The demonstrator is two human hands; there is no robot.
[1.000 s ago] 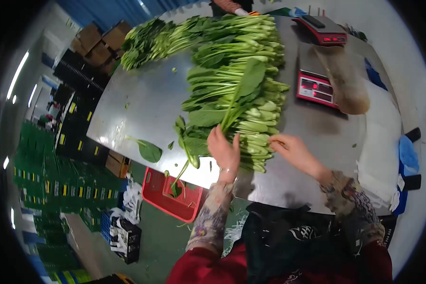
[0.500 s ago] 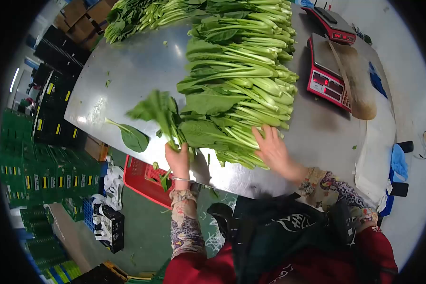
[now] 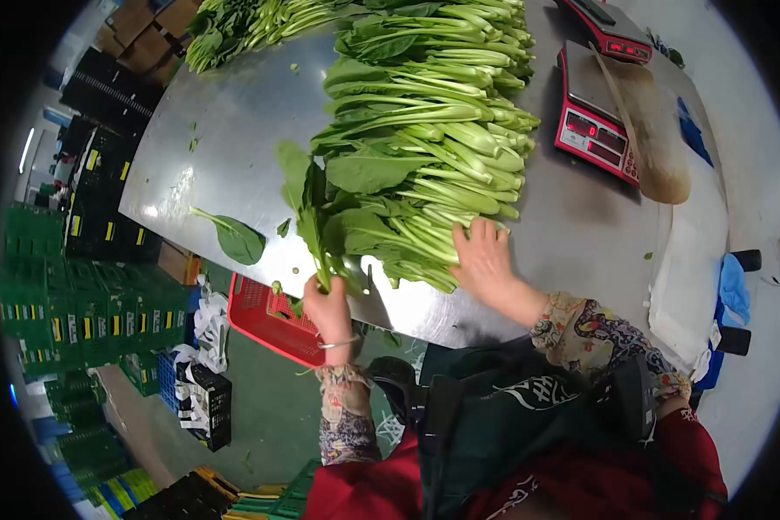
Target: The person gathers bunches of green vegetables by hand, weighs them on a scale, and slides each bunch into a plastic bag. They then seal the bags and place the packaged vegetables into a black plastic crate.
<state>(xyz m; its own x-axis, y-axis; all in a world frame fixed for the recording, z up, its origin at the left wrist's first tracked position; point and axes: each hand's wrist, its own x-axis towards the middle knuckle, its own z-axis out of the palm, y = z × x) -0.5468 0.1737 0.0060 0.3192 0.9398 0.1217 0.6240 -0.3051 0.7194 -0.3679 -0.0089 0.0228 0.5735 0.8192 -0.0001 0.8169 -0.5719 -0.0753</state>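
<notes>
- The left hand is closed round the stalk ends of a small bunch of greens, over the near edge of the worktop; a bracelet circles that wrist.
- The bunch points its leaves away from the near edge, beside the leafy side of the main row; the leaves are partly blurred, and I cannot tell whether they touch the row.
- The right hand lies over the stalks at the row's near end, fingers bent and a little apart; I cannot tell whether it pinches any.
- The row of greens runs from close to the near edge towards the far edge, pale stalk ends towards the right edge, leaves towards the left.
- More greens are heaped by the far left corner.
- A loose leaf lies by the near edge, between the near left corner and the held bunch.
- A red basket sits below the near edge, just beside the left hand.
- Towards the right edge stands a red scale with a lit display; a second scale stands farther off.
- A brown sheet leans by the nearer scale, and a white sheet lies along the right edge.
</notes>
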